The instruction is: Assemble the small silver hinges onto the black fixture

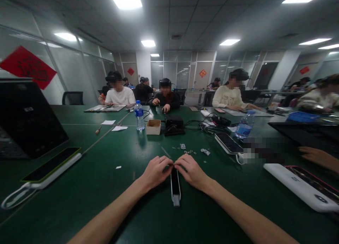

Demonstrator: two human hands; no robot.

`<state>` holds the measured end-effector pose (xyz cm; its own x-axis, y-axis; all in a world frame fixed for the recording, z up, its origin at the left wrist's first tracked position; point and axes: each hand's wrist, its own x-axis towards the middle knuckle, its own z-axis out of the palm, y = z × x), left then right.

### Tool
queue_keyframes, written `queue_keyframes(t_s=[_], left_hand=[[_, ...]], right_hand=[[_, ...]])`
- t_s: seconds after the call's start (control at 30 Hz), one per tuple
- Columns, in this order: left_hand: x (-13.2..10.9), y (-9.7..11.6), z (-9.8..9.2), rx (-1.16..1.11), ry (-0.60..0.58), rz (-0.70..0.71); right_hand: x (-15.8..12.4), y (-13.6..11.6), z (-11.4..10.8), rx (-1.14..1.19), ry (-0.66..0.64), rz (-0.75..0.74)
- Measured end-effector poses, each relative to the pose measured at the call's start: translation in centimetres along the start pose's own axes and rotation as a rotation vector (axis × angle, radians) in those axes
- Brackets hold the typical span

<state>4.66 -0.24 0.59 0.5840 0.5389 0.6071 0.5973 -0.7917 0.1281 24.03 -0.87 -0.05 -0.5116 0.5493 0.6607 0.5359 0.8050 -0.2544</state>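
Note:
My left hand (156, 169) and my right hand (192, 169) meet over the green table, fingertips pinched together and nearly touching. What they pinch is too small to make out. Just below the fingertips lies a narrow black strip-like object (175, 184) with white edges and a grey near end; its far end is hidden under my fingers. Beyond my hands are several small rings (191, 152), a small pale part (182, 146) and a second pale part (205, 151). A ring is on a finger of my left hand.
A small box (153, 127), a water bottle (139, 116) and a black device (174, 124) stand ahead. Right are a phone (228, 143), another bottle (244, 124), a white power bank (299, 187) and another person's hand (319, 158). Left are a laptop (29, 120) and a green-edged phone (51, 164).

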Motion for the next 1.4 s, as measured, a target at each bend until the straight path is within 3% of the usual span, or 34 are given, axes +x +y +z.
queue_keyframes(t_s=[0.13, 0.3, 0.43, 0.53, 1.4], left_hand=[[0.2, -0.3, -0.7, -0.006, -0.032, -0.117], [0.0, -1.5, -1.1, 0.018, -0.137, -0.303], [-0.1, -1.9, -1.1, 0.017, -0.271, -0.333], [-0.1, -1.8, -1.0, -0.009, -0.307, -0.317], [0.1, -1.9, -1.0, -0.022, -0.445, -0.366]], right_hand=[[0.2, 0.4, -0.9, -0.109, -0.05, -0.034], [0.1, 1.6, -2.3, -0.221, -0.201, 0.067], [0.0, 1.8, -2.9, -0.221, -0.342, 0.142], [0.0, 1.5, -2.8, -0.198, -0.381, 0.159], [-0.3, 1.9, -1.7, -0.187, -0.375, 0.103]])
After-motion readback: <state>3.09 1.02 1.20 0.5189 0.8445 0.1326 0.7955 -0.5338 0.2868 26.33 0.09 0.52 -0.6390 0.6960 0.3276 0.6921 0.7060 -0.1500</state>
